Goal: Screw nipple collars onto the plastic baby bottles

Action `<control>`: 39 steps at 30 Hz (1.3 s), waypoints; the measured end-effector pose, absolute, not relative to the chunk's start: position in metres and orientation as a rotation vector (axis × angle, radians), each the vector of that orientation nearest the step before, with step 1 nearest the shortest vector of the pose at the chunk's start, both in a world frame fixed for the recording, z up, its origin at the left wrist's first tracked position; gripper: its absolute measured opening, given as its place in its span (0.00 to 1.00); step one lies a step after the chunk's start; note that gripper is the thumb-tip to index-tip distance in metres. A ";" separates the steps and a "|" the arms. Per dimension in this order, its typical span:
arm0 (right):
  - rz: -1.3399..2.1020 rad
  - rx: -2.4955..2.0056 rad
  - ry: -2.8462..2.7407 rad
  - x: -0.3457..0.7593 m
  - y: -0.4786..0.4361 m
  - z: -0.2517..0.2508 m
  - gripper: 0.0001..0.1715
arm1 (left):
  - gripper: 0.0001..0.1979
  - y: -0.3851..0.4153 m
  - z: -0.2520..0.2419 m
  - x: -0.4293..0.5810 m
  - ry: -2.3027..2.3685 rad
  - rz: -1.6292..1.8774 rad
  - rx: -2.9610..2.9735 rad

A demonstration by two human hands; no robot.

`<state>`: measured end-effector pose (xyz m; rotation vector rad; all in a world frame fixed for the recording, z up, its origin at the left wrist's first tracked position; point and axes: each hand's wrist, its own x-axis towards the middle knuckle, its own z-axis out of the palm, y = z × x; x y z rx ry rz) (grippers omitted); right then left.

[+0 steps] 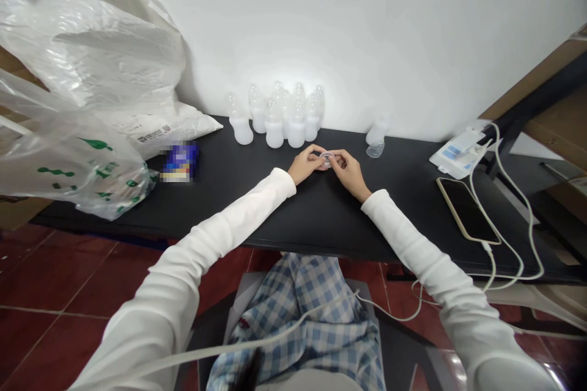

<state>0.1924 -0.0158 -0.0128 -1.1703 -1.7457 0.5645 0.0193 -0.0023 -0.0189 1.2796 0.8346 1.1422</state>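
From where I stand, a person seated at a black table (pixel 238 195) has both hands together near its far side, pinching a small clear plastic ring (pixel 326 159) between them. The left hand (pixel 305 165) and right hand (pixel 351 174) come in from either side, their fingers curled closed around the rim. The ring looks round and flat, with no clear long axis; it stands tilted on its edge, its face turned partly toward the person, though the fingers cover much of it and the exact angle is hard to judge. Its inner detail is hard to make out too. Just beyond the hands, a tight cluster of translucent white baby bottles (pixel 274 131) stands upright, with the rear ones partly hidden behind the front ones. To the right, a lone bottle (pixel 378 131) stands behind a clear cap (pixel 375 150), which overlaps its base. Further right lie a phone (pixel 468 211), face up and angled, and a white cable (pixel 529 220). At the left, a blue packet (pixel 180 162) is blurred and unreadable beside a heap of plastic bags (pixel 68 159), which hang over the table's end and are cut off by the frame.
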 end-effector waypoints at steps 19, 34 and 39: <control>0.712 -1.114 -1.686 0.189 -0.018 -0.008 0.25 | 0.16 -0.009 -0.011 0.019 0.918 1.161 1.444; 0.746 -1.148 -1.645 0.187 -0.019 -0.010 0.24 | 0.11 -0.010 -0.013 0.023 0.950 1.166 1.438; 0.765 -1.136 -1.676 0.189 -0.017 -0.010 0.22 | 0.13 -0.009 -0.015 0.023 0.938 1.193 1.403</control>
